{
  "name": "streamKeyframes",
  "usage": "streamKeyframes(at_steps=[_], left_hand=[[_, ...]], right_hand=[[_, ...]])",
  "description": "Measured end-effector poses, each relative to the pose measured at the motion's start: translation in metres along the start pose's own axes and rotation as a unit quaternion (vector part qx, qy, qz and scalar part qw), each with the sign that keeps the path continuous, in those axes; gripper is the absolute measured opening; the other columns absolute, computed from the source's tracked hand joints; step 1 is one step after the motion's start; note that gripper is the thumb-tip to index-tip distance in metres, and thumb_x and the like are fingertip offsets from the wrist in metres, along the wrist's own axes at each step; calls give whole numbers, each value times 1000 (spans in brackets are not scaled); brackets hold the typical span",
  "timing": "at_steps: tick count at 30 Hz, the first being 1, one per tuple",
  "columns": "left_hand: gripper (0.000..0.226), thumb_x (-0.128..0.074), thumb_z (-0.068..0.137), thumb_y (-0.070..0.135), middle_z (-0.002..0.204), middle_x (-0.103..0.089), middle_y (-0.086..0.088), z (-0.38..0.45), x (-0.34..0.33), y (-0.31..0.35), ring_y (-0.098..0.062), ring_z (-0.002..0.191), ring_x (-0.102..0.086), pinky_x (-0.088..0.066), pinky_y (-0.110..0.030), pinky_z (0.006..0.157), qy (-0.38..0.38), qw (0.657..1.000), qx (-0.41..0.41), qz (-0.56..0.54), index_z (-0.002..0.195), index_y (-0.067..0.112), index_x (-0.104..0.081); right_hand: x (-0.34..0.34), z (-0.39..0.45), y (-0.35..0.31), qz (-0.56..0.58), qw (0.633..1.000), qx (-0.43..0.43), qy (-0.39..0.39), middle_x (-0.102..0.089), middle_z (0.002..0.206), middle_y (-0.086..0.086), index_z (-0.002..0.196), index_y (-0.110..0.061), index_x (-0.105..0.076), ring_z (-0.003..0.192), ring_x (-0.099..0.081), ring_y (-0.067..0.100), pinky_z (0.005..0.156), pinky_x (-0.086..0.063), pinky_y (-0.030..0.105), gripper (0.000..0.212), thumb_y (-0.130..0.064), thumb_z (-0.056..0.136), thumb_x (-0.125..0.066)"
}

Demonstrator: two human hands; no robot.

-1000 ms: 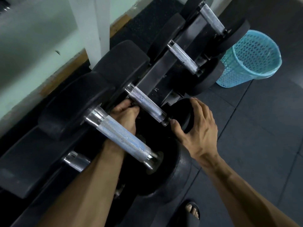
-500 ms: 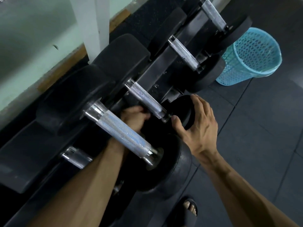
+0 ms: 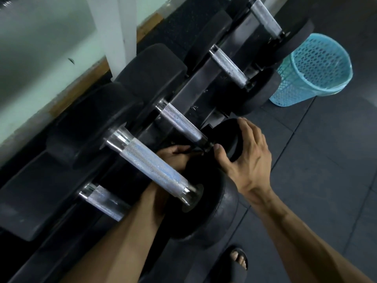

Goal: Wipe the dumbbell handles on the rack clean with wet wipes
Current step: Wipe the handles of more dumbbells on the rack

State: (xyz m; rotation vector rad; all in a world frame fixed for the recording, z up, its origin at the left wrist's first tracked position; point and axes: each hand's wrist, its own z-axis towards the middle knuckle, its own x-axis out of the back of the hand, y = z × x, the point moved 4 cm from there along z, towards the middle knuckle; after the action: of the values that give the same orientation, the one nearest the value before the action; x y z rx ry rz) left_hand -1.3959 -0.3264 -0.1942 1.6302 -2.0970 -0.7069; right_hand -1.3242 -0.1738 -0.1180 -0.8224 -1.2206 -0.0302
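Several black dumbbells with knurled steel handles lie across a black rack (image 3: 195, 88). My right hand (image 3: 246, 160) grips the round black head (image 3: 228, 137) of the middle dumbbell, fingers curled over its rim and thumb by the near end of its handle (image 3: 181, 123). My left hand (image 3: 173, 158) reaches under the big front handle (image 3: 153, 166) to just below that near end. The front handle hides most of this hand. No wipe shows. Another handle (image 3: 104, 201) lies lower left, and two more, one (image 3: 228, 66) and a farther one (image 3: 265, 15), sit beyond.
A light blue mesh basket (image 3: 312, 68) stands on the dark rubber floor right of the rack. A white post (image 3: 120, 27) and pale wall run behind the rack. My sandalled foot (image 3: 236, 260) is by the rack's base.
My left hand has slid along under the middle dumbbell's handle from its far part toward the near end. My right hand has kept its grip on the head.
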Motion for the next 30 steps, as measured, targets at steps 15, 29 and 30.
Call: streamKeyframes(at_steps=[15, 29, 30], left_hand=[[20, -84, 71, 2, 69, -74, 6, -15, -1, 23, -3, 67, -69, -55, -21, 76, 51, 987, -148, -21, 70, 19, -74], [14, -86, 71, 19, 76, -76, 7, -2, 21, 43, -8, 75, -71, -56, -26, 81, 152, 966, -210, -20, 71, 29, -76], [13, -85, 73, 17, 77, -76, 5, -1, 25, 49, -8, 75, -71, -56, -24, 79, 180, 958, -218, -56, 75, 25, -75]], right_hand=[[0, 0, 1, 7, 1000, 0, 7, -55, 141, 9, 139, -5, -53, 129, -51, 27, 105, -45, 47, 82, -62, 79, -50], [0, -1, 0, 16, 1000, -7, -2, -54, 143, 10, 139, -6, -53, 132, -49, 27, 105, -44, 50, 83, -63, 79, -49], [0, -1, 0, 17, 1000, -6, -1, -54, 143, 10, 139, -6, -53, 132, -49, 27, 106, -44, 50, 83, -63, 79, -49]])
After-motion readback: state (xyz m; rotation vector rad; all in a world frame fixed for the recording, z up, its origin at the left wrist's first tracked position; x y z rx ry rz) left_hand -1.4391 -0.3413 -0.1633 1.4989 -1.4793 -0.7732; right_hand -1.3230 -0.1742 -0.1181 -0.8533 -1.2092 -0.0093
